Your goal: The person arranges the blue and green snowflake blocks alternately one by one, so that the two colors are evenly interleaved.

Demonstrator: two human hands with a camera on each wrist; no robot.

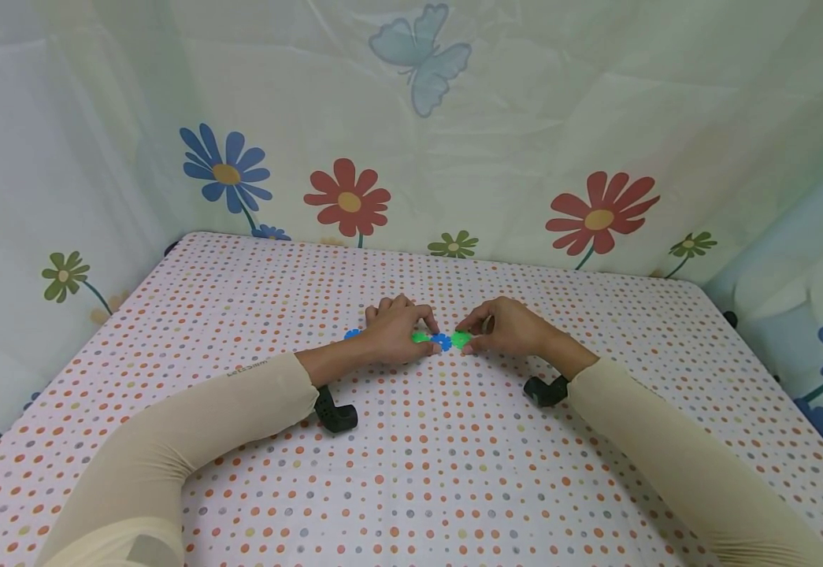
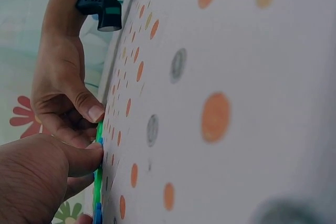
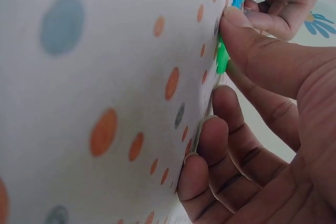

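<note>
A row of small, flat, notched plastic discs, blue and green by turns, lies low along the table. My left hand [image 1: 393, 331] pinches the blue disc [image 1: 443, 342] between thumb and index finger. The green disc [image 1: 461, 339] at the row's right end is pinched by my right hand [image 1: 516, 329], its edge right against the blue one. Partly under the left hand shows another green disc [image 1: 420, 337], and a further blue disc [image 1: 352, 334] peeks out left of that hand. The right wrist view shows the green disc [image 3: 222, 59] edge-on, between thumb and index finger.
The table [image 1: 411, 472] wears a white cloth with coloured dots. A curtain [image 1: 496, 142] printed with flowers and a butterfly hangs behind it and at both sides. Dark wrist cameras [image 1: 336, 413] sit under both forearms, close over the cloth.
</note>
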